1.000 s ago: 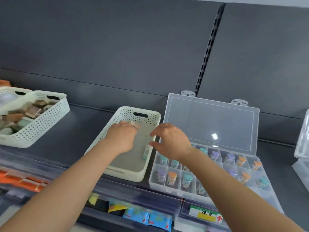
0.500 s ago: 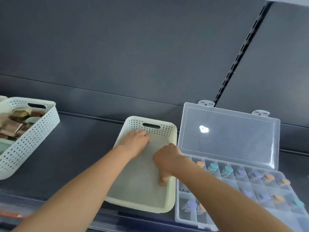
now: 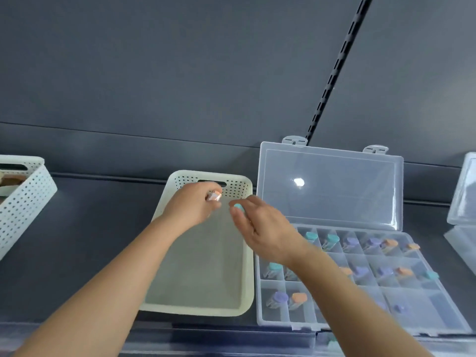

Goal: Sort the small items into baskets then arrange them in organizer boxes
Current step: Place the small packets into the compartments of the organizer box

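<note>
Head view: left hand (image 3: 190,206) is gripping a small orange-capped item (image 3: 213,196), fingers (image 3: 203,189) curled round it, over the far end of the cream basket (image 3: 248,279). Right hand (image 3: 262,228) is pinching a teal-capped item (image 3: 239,207) at its fingertips, just right of the left fingers; the two items are near but apart. Organizer box (image 3: 438,313) is sitting just right of the right fingers, lid (image 3: 329,191) standing open, capped items lying in several compartments. Second basket (image 3: 23,202) is sitting well left on the shelf (image 3: 90,240).
</note>
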### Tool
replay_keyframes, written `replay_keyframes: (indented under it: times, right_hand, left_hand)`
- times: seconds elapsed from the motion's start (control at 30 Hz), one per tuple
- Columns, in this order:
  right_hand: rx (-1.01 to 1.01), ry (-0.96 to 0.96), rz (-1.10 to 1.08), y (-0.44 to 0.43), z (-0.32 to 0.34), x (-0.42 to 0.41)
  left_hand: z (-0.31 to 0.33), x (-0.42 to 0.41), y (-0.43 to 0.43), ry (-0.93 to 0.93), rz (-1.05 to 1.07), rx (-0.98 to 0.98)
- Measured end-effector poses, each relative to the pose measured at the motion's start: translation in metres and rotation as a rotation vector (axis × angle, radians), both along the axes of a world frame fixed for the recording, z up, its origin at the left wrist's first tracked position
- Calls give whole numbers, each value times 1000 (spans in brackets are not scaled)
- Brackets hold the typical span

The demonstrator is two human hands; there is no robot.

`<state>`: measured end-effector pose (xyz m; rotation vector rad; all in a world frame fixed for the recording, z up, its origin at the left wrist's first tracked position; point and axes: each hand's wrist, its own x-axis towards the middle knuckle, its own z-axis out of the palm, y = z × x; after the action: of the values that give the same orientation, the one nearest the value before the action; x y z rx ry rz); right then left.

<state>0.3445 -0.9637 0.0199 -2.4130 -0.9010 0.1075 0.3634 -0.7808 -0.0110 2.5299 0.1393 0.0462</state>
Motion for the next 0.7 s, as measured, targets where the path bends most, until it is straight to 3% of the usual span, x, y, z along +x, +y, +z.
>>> replay_keyframes:
  times: [0.17,0.37,0.5,0.7]
  right_hand:
    - [238,185,-103,-49,11,-4]
    - [469,124,-232,-131,14,-11]
    - [428,-59,-227,-195,13,-13]
    - [439,-69,-212,-288,9,-18]
  left_hand:
    - [33,-16,-49,-177,12,-321]
    - [46,-36,-128,-227,-87,-676]
    - [45,-47,-192,-236,-57,-705]
    - [38,-67,-288,-283,-25,-520]
